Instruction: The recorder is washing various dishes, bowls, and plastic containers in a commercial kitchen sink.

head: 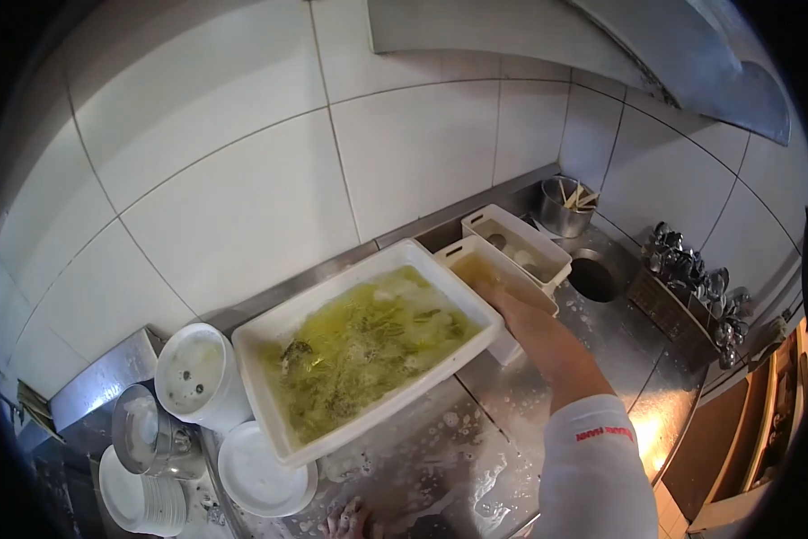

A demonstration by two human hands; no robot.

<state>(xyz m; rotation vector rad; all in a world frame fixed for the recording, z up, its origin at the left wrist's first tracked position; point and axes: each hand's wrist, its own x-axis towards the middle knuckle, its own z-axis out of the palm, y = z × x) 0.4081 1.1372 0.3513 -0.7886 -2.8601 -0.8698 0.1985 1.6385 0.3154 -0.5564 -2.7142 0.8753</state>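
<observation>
My right hand (495,286) reaches into a narrow white plastic tub (449,255) of brownish liquid; its fingers are under the surface, so any grip is hidden. Left of it, a large white rectangular tub (375,437) holds cloudy yellow-green liquid with foam, and things in it are only dimly visible. Low in the picture, my left hand (347,520) is partly cut off by the lower edge, over the wet steel counter (437,431). Whether it holds anything is unclear. A second narrow white tub (561,268) with murky water and pale items stands just behind the first.
Left are a white bucket (232,397) of foamy water, a clear container (175,438), stacked white plates (164,502) and more white plates (266,471). At right are a steel pot (565,219), a round counter hole (592,277) and a cutlery holder (666,310) full of spoons.
</observation>
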